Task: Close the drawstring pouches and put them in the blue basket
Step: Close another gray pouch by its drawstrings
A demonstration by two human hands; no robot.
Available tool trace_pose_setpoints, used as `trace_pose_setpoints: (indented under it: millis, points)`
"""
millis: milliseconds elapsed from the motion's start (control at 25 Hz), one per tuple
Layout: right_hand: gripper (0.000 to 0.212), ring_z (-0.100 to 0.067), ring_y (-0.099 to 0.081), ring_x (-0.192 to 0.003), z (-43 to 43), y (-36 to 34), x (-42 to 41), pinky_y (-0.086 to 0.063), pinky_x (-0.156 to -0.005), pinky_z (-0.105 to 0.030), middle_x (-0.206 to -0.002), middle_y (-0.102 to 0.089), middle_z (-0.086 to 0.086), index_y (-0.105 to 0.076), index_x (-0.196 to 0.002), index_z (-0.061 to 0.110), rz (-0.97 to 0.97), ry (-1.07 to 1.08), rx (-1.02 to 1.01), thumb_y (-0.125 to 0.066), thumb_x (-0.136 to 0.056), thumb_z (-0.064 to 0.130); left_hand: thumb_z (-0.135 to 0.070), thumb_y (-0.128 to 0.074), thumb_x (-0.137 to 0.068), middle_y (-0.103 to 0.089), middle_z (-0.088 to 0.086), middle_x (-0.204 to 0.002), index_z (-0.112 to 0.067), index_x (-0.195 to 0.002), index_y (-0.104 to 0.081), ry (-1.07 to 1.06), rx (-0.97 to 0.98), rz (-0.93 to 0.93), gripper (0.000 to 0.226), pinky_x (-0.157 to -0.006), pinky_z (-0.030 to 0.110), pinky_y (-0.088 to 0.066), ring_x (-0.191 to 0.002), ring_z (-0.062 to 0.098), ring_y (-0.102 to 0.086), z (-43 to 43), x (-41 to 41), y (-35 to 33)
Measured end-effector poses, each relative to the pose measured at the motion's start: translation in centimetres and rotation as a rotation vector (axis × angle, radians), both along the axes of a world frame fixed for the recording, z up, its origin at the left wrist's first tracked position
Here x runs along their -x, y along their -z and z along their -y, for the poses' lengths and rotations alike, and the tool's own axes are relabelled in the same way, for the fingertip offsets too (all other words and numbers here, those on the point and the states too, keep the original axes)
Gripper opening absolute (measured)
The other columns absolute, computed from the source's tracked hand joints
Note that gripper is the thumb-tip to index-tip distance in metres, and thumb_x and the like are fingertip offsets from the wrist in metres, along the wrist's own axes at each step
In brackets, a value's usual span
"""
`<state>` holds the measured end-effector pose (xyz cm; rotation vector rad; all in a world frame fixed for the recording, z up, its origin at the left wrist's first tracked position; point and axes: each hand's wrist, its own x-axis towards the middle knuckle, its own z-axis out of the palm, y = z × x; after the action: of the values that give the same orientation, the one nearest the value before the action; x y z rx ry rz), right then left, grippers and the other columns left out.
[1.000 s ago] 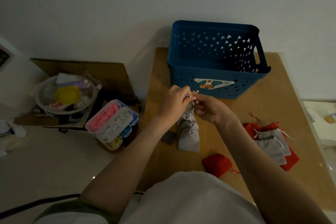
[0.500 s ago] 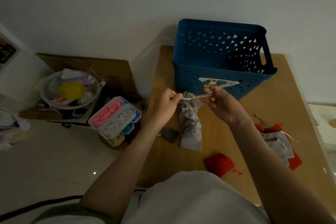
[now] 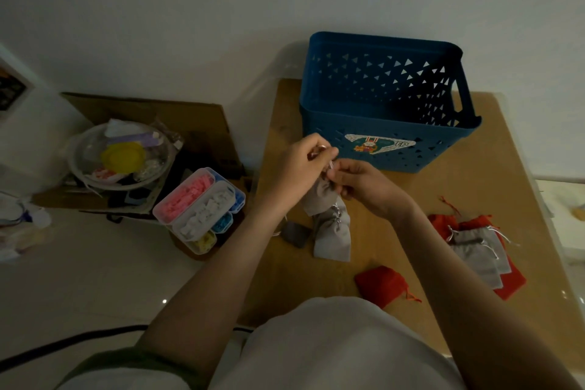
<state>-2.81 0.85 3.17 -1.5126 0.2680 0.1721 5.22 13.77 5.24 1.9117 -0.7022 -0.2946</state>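
As left hand (image 3: 304, 164), right hand (image 3: 364, 187) pinch pouch (image 3: 317, 197), blue basket (image 3: 443, 149) close behind

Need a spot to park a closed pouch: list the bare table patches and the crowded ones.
Bare table lies right of the blue basket, beyond the pouch pile. Another patch: near left corner, left of the red pouch. Crowded: before the basket, where left hand and right hand work over the grey pouches.

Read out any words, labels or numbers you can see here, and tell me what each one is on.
"EP": on the sticker on the front wall of the blue basket, right of a rabbit drawing.
Any other print on that sticker is too small to read.
Nothing else shows readable text.
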Motion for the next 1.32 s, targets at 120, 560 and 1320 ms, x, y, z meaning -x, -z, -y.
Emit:
trace_pose_setpoints:
  millis: [120, 560, 1320]
  points:
    - [0.022, -0.009, -0.039, -0.053, 0.5, 0.3, 0.1, -0.030, -0.051, -0.020, -0.057, -0.048, 0.001, -0.059, -0.086, 0.009, 0.021, 0.023, -0.166, -0.043, -0.099, 0.015, -0.016, -0.051, -0.097, -0.056, -0.002, -0.081, -0.010, -0.093, -0.054, -0.070, -0.018, -0.152, 0.008, -0.061, 0.004, -0.038, -0.073, 0.002, -0.052, 0.1, -0.3, 0.5]
    - [0.024, -0.010, -0.026, -0.040, 0.7, 0.1, -0.2, -0.014, -0.047, -0.032, -0.044, -0.036, 0.004, -0.062, -0.109, 0.005, 0.218, 0.156, -0.208, -0.041, -0.099, 0.011, -0.017, -0.037, -0.102, -0.056, 0.011, -0.093, -0.004, -0.101, -0.058, -0.059, 0.136, -0.389, 0.026, -0.067, 0.014, -0.044, -0.079, 0.009, -0.055, 1.6, 1.3, 1.9]
    - [0.012, -0.005, -0.026, -0.036, -0.5, -1.4, -0.1, -0.020, -0.037, -0.020, -0.043, -0.038, 0.009, -0.062, -0.103, 0.005, 0.134, 0.360, 0.100, -0.053, -0.096, 0.009, -0.016, -0.054, -0.095, -0.061, 0.015, -0.074, 0.004, -0.088, -0.065, -0.117, 0.020, -0.240, 0.023, -0.059, 0.018, -0.042, -0.067, 0.009, -0.054, 0.3, 0.7, 0.9]
